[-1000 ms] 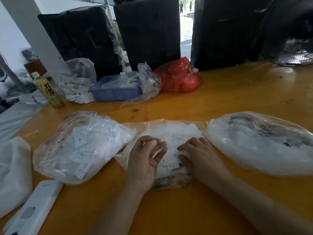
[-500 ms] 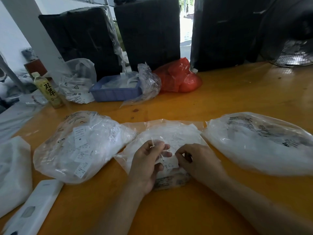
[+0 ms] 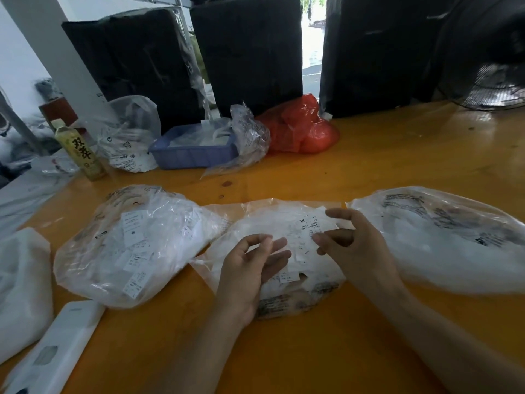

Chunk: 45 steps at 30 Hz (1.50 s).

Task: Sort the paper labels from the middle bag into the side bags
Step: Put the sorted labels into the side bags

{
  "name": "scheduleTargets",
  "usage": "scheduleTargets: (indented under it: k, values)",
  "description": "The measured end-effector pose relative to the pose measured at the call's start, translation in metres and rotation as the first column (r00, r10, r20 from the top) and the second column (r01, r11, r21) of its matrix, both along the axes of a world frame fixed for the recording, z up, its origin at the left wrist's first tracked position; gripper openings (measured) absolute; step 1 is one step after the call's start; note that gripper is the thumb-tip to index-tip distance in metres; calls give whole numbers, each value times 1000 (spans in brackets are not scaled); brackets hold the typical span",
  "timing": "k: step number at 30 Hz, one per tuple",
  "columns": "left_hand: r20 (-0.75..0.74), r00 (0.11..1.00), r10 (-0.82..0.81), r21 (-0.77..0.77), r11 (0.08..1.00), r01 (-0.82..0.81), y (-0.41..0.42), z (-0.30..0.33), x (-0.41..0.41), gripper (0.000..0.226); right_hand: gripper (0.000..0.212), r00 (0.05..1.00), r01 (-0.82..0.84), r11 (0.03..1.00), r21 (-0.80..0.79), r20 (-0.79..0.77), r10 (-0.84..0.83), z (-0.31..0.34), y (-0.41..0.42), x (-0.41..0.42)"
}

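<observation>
Three clear plastic bags lie in a row on the orange table. The middle bag (image 3: pixel 264 223) holds loose white paper labels. My right hand (image 3: pixel 358 245) is raised over it and pinches a white label (image 3: pixel 311 227) printed "XL" between thumb and fingers. My left hand (image 3: pixel 250 268) hovers over the middle bag's left part, fingers loosely curled, palm turned inward, holding nothing that I can see. The left bag (image 3: pixel 133 245) is full of white labels. The right bag (image 3: pixel 443 240) is also bulging with white contents.
At the back stand a blue tray (image 3: pixel 193 155), a red plastic bag (image 3: pixel 301 126), a crumpled clear bag (image 3: pixel 127 137) and a drink bottle (image 3: pixel 79 150). Black wrapped bundles (image 3: pixel 247 52) line the far edge. A white box (image 3: pixel 54 348) lies front left beside a white bag (image 3: pixel 22 280).
Both hands lifted off the middle bag. The right hand rose to the right with a label pinched in it, and the left hand opened and turned palm inward.
</observation>
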<state>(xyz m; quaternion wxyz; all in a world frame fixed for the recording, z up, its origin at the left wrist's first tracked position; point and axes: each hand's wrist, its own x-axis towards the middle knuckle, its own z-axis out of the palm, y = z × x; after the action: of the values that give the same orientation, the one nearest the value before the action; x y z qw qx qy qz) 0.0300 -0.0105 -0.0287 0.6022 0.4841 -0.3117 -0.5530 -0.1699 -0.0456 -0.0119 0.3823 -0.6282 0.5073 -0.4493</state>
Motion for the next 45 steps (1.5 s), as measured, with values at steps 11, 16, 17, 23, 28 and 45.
scheduleTargets:
  k: [11, 16, 17, 23, 28, 45]
  values:
    - [10, 1000, -5, -69, 998, 6, 1, -3, -2, 35, 8, 974, -81, 997, 18, 212, 75, 4, 2, -2]
    - [84, 995, -52, -90, 994, 60, 4, -3, -3, 38, 4, 984, -64, 996, -68, 159, 74, 7, 3, 0]
    - [89, 994, -60, -86, 994, 68, 5, -3, -3, 37, 4, 987, -59, 995, -82, 144, 70, 8, 3, 0]
    - [166, 981, -99, -88, 989, 115, 7, -2, -3, 26, 12, 996, -68, 980, -189, 41, 78, 9, 6, 0]
    - [197, 974, -111, -91, 987, 131, 8, -1, -4, 38, 19, 995, -70, 969, -239, -87, 50, 9, 8, 1]
    - [374, 916, -147, -92, 977, 195, 8, -3, -4, 23, 24, 993, -75, 950, -303, -113, 42, 7, 7, 1]
